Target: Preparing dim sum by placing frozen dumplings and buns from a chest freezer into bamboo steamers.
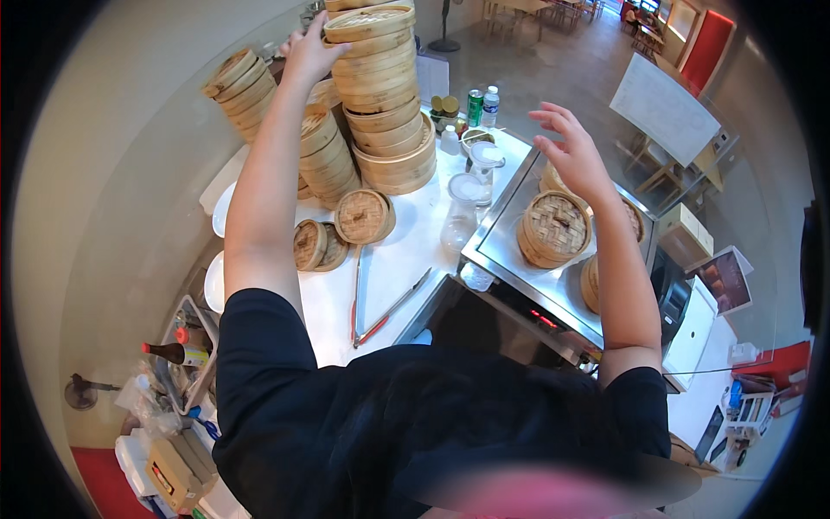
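Observation:
My left hand (309, 54) is raised at the left side of a tall stack of round bamboo steamers (376, 73). Its fingers are spread, and the thumb overlaps the side of an upper basket; I cannot tell how firmly it touches. My right hand (575, 156) hangs in the air over the steel steaming counter (500, 245), its fingers stretched out with nothing in them. Below that forearm, a lidded bamboo steamer (555, 229) sits on the counter, and my arm partly covers others beside it. A small lidded steamer (363, 216) stands in front of the tall stack.
Tongs with red handles (393, 307) lie on the white table (415, 238). Two clear jugs (461, 203) stand near the counter's edge, with a green can (475, 108) and water bottle (490, 106) behind. More steamer stacks (242, 91) lean at left. A whiteboard (661, 108) stands beyond.

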The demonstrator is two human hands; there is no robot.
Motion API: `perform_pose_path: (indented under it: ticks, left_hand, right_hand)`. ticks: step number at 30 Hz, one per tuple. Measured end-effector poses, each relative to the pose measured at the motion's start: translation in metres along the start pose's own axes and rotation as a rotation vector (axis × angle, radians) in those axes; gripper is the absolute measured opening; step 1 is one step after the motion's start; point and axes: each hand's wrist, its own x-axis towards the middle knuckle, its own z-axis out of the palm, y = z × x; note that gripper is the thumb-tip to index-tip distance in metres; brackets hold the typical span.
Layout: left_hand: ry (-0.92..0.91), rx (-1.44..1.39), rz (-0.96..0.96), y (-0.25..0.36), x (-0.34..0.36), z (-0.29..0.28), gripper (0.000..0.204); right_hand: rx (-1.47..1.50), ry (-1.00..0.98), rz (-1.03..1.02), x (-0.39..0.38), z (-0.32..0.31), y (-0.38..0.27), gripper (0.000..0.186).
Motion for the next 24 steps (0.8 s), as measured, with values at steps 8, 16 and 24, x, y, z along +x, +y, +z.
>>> perform_pose_path:
  ticks: [8,16,24]
  left_hand:
    - [-0.299,-0.289,0.034,0.03,0.007,0.006,0.079]
    - [-0.129,-0.442,-0.062,0.033,0.028,0.041,0.042]
    - [-0.052,-0.64,-0.165,0.031,0.046,0.032,0.025]
  right_hand:
    - [0.044,-0.406,-0.061,0.001,0.022,-0.072,0.032]
    - [-0.033,-0.654,-0.167,0.039,0.025,-0.063,0.028]
    - [-0.002,-0.782,-0.327,0.088,0.04,-0.054,0.031]
